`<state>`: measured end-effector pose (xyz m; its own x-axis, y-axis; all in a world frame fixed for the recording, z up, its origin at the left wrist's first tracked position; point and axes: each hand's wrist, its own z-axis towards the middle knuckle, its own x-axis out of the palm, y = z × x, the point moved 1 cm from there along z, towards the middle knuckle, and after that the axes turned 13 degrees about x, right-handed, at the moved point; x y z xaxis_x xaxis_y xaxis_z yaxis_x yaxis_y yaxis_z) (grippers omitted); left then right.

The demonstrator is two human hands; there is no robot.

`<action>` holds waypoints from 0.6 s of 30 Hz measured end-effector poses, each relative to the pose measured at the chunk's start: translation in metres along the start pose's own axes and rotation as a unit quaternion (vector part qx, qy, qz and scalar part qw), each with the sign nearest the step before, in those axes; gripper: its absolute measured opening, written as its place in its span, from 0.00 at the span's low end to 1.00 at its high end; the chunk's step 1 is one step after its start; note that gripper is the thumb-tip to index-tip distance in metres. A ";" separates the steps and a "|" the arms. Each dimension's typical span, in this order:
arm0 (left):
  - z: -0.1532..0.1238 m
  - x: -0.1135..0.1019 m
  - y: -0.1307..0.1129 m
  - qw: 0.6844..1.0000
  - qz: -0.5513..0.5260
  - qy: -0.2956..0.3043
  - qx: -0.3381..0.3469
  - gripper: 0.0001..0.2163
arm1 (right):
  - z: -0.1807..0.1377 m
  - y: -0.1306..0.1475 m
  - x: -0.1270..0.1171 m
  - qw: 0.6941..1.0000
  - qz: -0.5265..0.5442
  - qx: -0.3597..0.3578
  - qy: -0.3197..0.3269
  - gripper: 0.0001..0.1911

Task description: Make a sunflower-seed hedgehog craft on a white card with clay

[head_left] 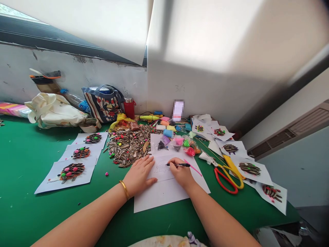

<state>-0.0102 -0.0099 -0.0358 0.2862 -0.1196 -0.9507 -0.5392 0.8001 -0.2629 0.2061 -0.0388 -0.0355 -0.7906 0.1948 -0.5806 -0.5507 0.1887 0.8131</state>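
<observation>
My right hand (180,171) is closed round a black pen (183,165), its tip over a white sheet of paper (164,195). Faint pencil-like lines of a small drawing (161,166) show on the sheet, partly hidden by the hand. Fingers stretched out, my left hand (140,175) lies flat across the sheet's left edge and holds nothing. A pile of striped sunflower seeds (128,144) spreads just beyond it. Small bags of coloured clay (177,142) rest at the top of the paper. To the right of my right hand lies a pink stick (193,167).
Scissors with red and yellow handles (227,176) lie on the green table (110,219). Finished hedgehog cards sit at left (53,168) and right (257,176). Along the wall stand a cream bag (55,111), a patterned tote (105,104), a red flask (129,108) and a phone-like screen (178,110).
</observation>
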 end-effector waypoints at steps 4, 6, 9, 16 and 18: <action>0.000 -0.001 0.000 1.000 0.005 0.010 -0.004 0.31 | -0.001 0.002 0.000 1.000 0.004 0.001 0.016 0.11; 0.000 -0.001 0.000 1.000 0.005 0.011 -0.005 0.32 | 0.000 0.001 0.001 1.000 0.003 0.006 0.013 0.11; 0.000 -0.001 -0.001 1.000 0.009 0.014 -0.006 0.32 | 0.000 0.000 0.000 1.000 -0.002 0.009 0.006 0.10; 0.000 -0.001 0.000 1.000 0.003 0.008 -0.002 0.31 | -0.001 -0.001 0.000 1.000 0.006 0.013 0.003 0.10; 0.000 0.000 0.000 1.000 -0.001 0.005 -0.002 0.31 | -0.002 -0.001 0.000 1.000 0.002 0.014 0.007 0.10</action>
<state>-0.0103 -0.0094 -0.0357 0.2783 -0.1266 -0.9521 -0.5421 0.7976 -0.2645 0.2065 -0.0408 -0.0362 -0.7970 0.1824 -0.5758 -0.5395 0.2137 0.8145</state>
